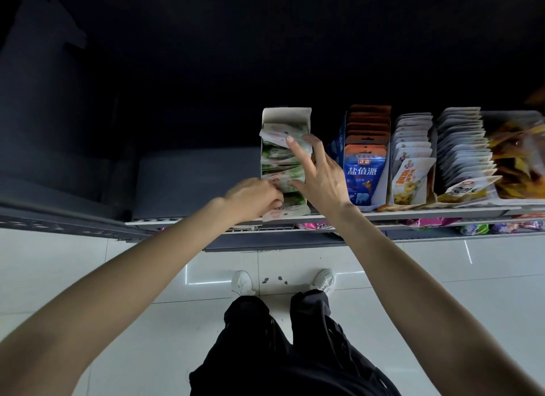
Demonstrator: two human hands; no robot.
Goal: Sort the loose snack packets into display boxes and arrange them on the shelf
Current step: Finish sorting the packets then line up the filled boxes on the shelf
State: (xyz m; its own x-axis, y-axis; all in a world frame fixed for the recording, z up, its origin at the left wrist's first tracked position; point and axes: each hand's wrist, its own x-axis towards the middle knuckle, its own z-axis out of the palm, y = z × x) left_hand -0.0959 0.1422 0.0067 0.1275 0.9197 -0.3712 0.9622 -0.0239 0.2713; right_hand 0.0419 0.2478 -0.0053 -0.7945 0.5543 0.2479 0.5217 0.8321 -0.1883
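Observation:
A white display box [286,114] stands on the shelf [188,177], filled with green and white snack packets [275,156]. My left hand [253,199] curls at the box's front end and pinches the front packets there. My right hand [320,171] is spread over the row, its forefinger on a packet near the back and its thumb against a packet near the front. To the right stand a blue box of blue and orange packets [365,171], a row of yellow-print packets [411,171] and a row of white packets [463,159].
A clear bin of yellow-orange snacks [519,159] sits at the far right. The shelf part left of the white box is bare grey. Lower shelves hold pink and purple packets [318,226]. White tiled floor [88,263] and my shoes lie below.

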